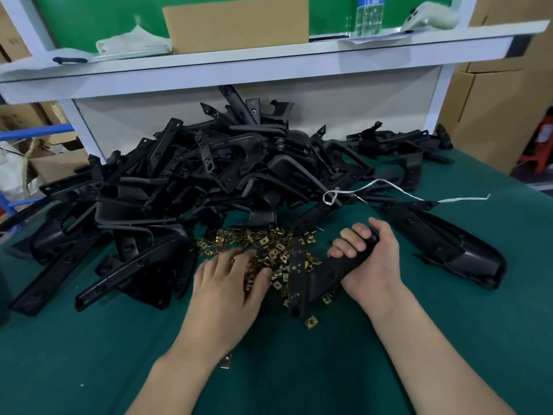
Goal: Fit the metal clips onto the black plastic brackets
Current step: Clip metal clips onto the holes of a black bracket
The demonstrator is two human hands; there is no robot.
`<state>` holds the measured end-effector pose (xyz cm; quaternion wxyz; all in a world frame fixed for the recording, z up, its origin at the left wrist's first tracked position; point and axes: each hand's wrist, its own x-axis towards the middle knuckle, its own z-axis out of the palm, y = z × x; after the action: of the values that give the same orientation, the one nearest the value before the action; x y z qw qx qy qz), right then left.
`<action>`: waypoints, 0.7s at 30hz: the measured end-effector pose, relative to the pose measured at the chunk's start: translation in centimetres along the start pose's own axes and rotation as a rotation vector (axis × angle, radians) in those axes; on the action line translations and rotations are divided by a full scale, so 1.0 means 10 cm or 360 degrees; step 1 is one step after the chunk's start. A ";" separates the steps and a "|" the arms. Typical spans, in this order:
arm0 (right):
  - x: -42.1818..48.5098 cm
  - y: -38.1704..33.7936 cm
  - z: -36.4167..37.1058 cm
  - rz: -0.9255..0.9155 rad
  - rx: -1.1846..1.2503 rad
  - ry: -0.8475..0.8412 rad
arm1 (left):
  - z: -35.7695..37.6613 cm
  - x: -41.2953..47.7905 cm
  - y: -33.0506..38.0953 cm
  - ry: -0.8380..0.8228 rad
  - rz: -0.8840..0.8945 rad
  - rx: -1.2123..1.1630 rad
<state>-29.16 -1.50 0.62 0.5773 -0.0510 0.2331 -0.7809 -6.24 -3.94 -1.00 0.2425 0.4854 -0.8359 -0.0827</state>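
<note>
Early stage: right hand [366, 259] grips one bracket [299, 275]; left hand [227, 280] in clips [269, 247], pinch unclear. Bracket pile [209, 175] at 12 o'clock looks unfitted.

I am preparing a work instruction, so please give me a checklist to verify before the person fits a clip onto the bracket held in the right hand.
1. Right hand grips the held bracket: ok.
2. Left hand rests on the clip pile: ok.
3. A single clip pinched in that hand: cannot tell, the fingers are blurred.
4. Free end of the held bracket uncovered: ok.
5. White string apart from both hands: ok.
</note>
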 end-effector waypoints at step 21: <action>0.01 0.01 -0.03 -0.0019 -0.0019 -0.0005 | 0.01 0.11 -0.08 0.0322 0.0011 0.0087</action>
<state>-29.21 -1.57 0.29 0.5727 -0.0571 0.2365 -0.7828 -6.12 -5.32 -1.05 0.3128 0.4949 -0.8107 -0.0096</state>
